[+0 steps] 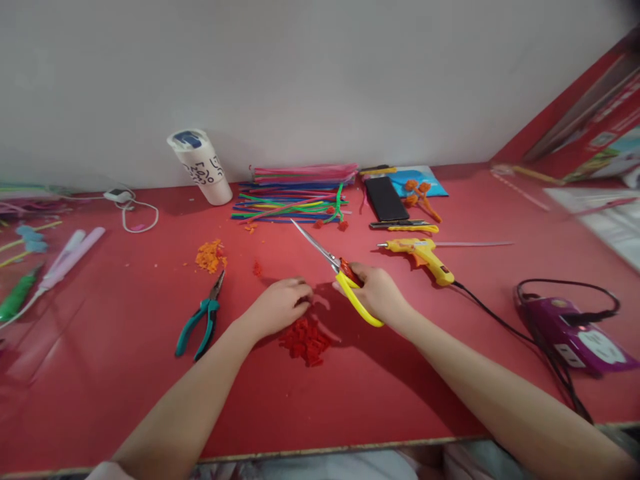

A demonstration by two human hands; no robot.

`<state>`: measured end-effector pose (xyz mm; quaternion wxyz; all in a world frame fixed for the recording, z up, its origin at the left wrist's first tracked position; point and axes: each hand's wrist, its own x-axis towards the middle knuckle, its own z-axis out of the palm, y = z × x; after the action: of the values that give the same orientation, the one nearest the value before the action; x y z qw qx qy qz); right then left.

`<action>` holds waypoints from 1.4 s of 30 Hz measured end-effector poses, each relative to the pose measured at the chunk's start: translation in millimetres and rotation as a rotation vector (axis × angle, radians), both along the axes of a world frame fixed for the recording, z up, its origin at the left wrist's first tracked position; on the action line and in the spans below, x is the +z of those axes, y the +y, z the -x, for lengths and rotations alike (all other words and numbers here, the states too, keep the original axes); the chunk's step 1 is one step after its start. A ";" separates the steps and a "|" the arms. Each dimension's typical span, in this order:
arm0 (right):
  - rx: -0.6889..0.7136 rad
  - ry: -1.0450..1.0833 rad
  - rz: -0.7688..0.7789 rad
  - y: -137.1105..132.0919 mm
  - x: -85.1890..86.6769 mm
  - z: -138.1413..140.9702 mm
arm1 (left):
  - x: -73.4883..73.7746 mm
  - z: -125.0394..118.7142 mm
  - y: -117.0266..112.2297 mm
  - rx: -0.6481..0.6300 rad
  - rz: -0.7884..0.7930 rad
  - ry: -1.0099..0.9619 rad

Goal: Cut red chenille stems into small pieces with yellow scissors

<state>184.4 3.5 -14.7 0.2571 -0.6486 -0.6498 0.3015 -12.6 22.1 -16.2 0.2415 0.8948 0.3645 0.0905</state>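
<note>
On the red tabletop (125, 400): your work sits near front centre; best kept between your forearms.
Scissors (357, 303): yellow-handled, blades apparently together, tips pointing away past your left fingers; keep those fingers off the blade line.
Right hand (379, 293): gripping the scissors; a light, steady hold should serve.
Left hand (283, 305): fingers bent at the red pile's far edge; cannot tell whether they pinch anything.
Red pile (306, 343): small pieces, loose; touch gently, lest they scatter.
Red bit (350, 271): beside the scissors, at your right fingers.
</note>
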 end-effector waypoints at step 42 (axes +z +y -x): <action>-0.058 0.053 -0.271 -8.7 -16.2 -3.2 | 3.2 10.7 -3.3 0.157 0.166 -0.198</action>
<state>187.6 -5.2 -30.9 0.3677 -0.6183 -0.6587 0.2205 -23.4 18.9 -13.0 0.3416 0.8271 0.4141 0.1667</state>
